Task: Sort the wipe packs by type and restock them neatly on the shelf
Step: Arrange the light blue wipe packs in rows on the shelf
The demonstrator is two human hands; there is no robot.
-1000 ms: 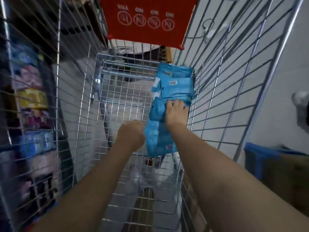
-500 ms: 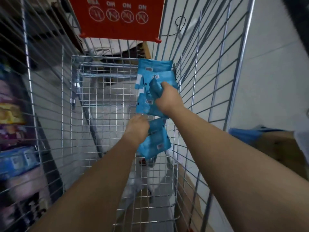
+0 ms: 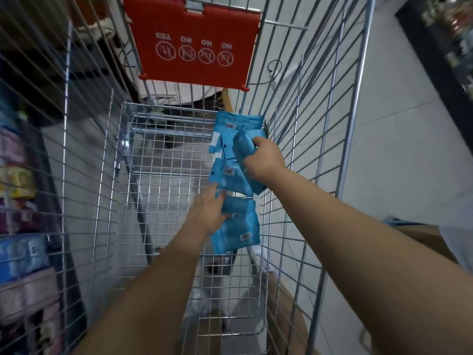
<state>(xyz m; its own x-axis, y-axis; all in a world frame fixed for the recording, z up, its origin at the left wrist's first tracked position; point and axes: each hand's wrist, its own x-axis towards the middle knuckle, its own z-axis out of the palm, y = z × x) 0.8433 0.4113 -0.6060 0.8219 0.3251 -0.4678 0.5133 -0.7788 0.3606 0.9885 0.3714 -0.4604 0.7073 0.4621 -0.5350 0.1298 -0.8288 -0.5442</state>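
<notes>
Blue soft-plastic wipe packs (image 3: 225, 175) lie along the right wall of the silver wire shopping cart (image 3: 349, 124), long axes running away from me. My right hand (image 3: 263, 160) grips the far pack (image 3: 243, 147). My left hand (image 3: 207, 213), closer in, seems to pinch the nearest pack (image 3: 238, 226) at its left edge.

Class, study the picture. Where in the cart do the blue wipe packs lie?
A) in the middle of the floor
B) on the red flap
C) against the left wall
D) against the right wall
D: the blue wipe packs lie in a row along the right wire wall.
</notes>
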